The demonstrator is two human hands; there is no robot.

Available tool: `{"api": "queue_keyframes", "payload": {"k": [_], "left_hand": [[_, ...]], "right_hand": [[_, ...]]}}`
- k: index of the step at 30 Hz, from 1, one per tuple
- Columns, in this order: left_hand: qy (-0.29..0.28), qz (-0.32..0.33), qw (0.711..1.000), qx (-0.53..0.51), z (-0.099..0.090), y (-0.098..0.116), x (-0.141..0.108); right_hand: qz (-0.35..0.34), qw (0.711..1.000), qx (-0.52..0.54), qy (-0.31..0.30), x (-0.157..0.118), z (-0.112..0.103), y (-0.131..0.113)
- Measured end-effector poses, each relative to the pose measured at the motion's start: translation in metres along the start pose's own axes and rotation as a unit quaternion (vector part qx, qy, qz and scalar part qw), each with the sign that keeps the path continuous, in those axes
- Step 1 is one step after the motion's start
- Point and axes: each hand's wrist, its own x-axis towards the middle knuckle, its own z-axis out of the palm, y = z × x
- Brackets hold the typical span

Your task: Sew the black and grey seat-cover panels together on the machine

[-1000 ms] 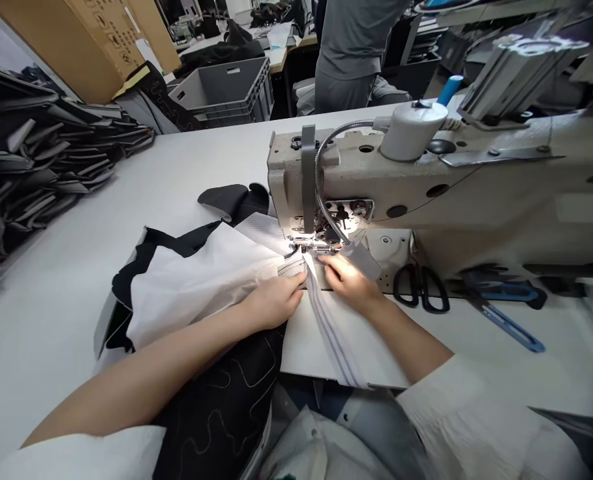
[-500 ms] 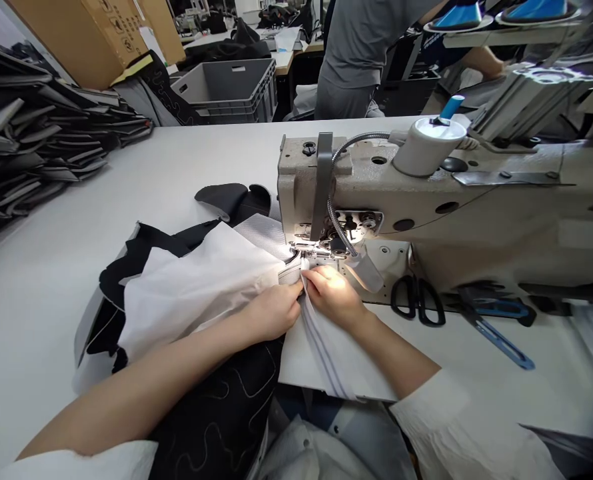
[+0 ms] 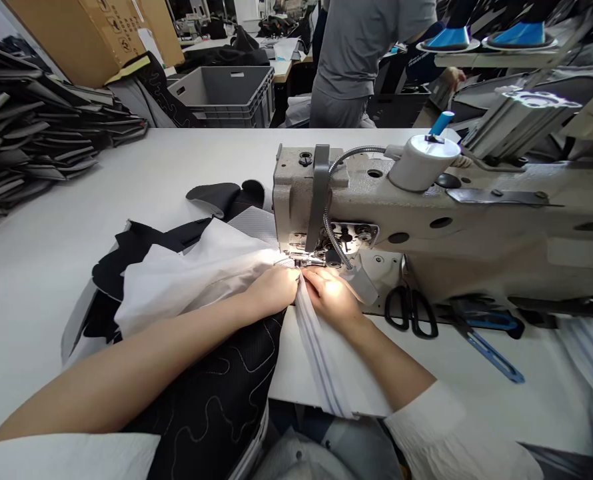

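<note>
Fingers (image 3: 329, 295) near the presser foot (image 3: 306, 260), scissors (image 3: 410, 312) beyond

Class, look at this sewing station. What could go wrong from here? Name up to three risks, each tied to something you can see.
The right hand rests very close to the presser foot, so its fingers could get near the needle if the machine ran. The white fabric lies in loose folds beside the left hand and might feed in creased. The scissors lie at the edge of the machine's bed, where a sleeve or the fabric might catch them.
</note>
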Motion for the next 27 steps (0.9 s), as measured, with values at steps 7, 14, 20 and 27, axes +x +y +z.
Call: {"api": "queue_keyframes", "payload": {"k": [7,14,20,27], "left_hand": [[-0.106,-0.113,0.987,0.038,-0.034,0.007,-0.036],[-0.049,-0.062,0.997,-0.012,-0.007,0.010,-0.038],[-0.005,-0.053,0.998,-0.015,0.005,0.010,-0.033],[0.034,-0.061,0.998,-0.003,0.012,0.004,-0.025]], "right_hand": [[0.042,0.999,0.010,-0.002,-0.004,0.002,0.006],[0.048,0.998,-0.049,-0.006,-0.007,0.000,0.008],[0.015,0.999,-0.034,0.007,-0.004,0.007,0.002],[-0.001,1.000,-0.010,0.001,-0.002,0.009,-0.004]]}}
